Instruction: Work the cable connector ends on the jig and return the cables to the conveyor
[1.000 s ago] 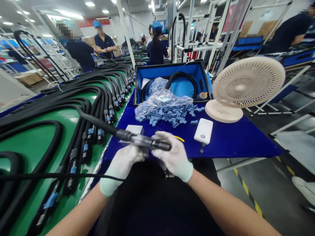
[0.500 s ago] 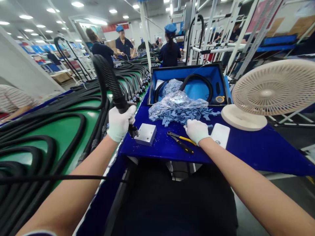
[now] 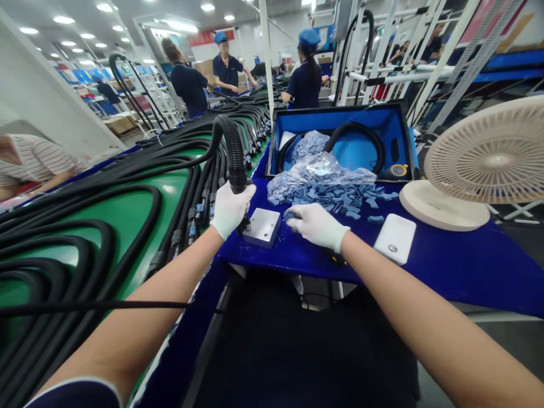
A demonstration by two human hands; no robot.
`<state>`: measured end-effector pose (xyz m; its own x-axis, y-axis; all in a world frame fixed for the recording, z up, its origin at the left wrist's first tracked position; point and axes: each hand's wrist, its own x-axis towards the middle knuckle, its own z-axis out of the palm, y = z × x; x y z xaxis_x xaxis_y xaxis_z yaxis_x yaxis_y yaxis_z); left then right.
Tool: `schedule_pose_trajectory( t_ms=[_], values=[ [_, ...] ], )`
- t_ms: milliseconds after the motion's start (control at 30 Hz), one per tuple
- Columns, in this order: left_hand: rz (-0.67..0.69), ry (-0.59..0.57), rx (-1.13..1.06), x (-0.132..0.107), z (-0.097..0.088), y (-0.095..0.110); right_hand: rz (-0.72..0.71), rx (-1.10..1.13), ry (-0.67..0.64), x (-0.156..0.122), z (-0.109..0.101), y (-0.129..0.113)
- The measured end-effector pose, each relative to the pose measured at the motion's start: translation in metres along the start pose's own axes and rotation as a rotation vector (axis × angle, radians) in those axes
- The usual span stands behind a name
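Note:
My left hand [image 3: 229, 207], in a white glove, grips a black corrugated cable [image 3: 233, 150] near its end and holds it upright, with the connector tip down at the left edge of a small grey metal block [image 3: 263, 226]. My right hand [image 3: 313, 225], also gloved, rests on the blue table just right of the block. Its fingers are curled around a small blue plastic clip at the fingertips. Behind it lies a pile of blue clips [image 3: 340, 195] with a clear plastic bag [image 3: 321, 167].
Many black cables [image 3: 106, 226] lie on the green conveyor at left. A blue bin [image 3: 406, 136], a beige fan [image 3: 488, 153] and a white power bank [image 3: 395, 238] stand on the blue table. Other people work further along the line.
My right hand has moved left from beside the power bank toward the metal block, covering the pliers. My left hand has brought the cable end down to the block.

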<state>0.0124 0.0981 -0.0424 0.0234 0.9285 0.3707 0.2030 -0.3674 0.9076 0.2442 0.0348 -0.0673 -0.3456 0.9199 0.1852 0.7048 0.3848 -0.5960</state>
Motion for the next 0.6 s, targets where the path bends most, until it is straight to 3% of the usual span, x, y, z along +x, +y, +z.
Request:
schedule_pose_trajectory(
  t_ms=[133, 300, 500, 600],
  values=[
    [0.012, -0.113, 0.086, 0.003, -0.007, 0.006, -0.104, 0.177, -0.039, 0.044, 0.023, -0.033],
    [0.013, -0.137, 0.110, 0.011, -0.015, 0.002, -0.140, 0.236, -0.090, 0.084, 0.043, -0.041],
    [-0.026, -0.192, -0.045, 0.008, -0.014, -0.003, -0.107, 0.334, -0.154, 0.095, 0.053, -0.031],
    [-0.007, -0.126, -0.059, 0.006, -0.036, -0.009, -0.027, 0.368, -0.156, 0.092, 0.054, -0.031]
  ],
)
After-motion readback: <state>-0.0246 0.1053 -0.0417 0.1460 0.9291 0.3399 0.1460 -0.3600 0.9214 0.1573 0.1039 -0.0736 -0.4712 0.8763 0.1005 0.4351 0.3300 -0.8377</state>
